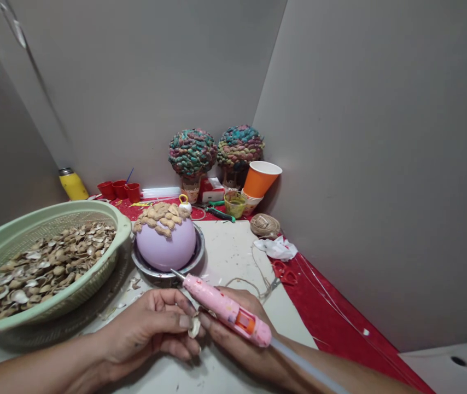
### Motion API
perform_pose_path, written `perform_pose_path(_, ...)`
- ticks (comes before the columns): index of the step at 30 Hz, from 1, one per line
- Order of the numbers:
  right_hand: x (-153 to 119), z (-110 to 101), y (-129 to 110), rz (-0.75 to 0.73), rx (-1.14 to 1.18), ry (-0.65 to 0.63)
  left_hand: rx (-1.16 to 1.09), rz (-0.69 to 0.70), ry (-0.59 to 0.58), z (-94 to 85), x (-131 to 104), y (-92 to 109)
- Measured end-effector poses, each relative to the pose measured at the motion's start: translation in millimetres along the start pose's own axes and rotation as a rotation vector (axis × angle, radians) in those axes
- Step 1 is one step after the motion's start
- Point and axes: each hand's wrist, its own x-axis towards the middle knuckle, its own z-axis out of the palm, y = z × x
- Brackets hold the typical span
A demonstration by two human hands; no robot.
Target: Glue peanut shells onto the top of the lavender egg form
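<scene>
A purple balloon (pixel 165 246) rests in a metal bowl (pixel 201 253), its top partly covered with peanut shells (pixel 162 216). In front of it, my left hand (pixel 155 328) pinches a small piece of shell (pixel 194 327) between thumb and fingers. My right hand (pixel 241 334) holds a pink glue gun (pixel 225 306) with a glue stick out of its rear end, and its fingertips meet the same shell piece. The gun's metal tip points up and left, near the bowl's front rim.
A green basket (pixel 124 227) of shells stands at left. Two colourful shell-covered balls (pixel 192 153), red cups (pixel 133 192), an orange cup (pixel 260 179), pliers (pixel 220 214) and a twine ball (pixel 264 225) lie at the back. Red scissors (pixel 286 272) are at right.
</scene>
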Motion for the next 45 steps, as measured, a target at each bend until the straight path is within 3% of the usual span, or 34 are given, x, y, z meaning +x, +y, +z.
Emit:
perform_pose_path(6,0.1,0.6,-10.7,0.116,0.138,-0.005,-0.003,0.006,-0.015,-1.4,0.5,-1.1)
perform_pose_path(12,7.3,-0.5,-30.0,0.116,0.381,0.000,0.044,0.192,-0.007,-3.7,4.0,-7.8)
perform_pose_path(29,3.0,2.5,-15.5,0.208,0.263,-0.007,0.164,0.295,0.044,-3.1,7.0,-11.5)
perform_pose_path(45,9.3,2.6,-34.7,0.146,0.289,-0.041,0.266,0.351,0.086,-2.6,7.9,-12.6)
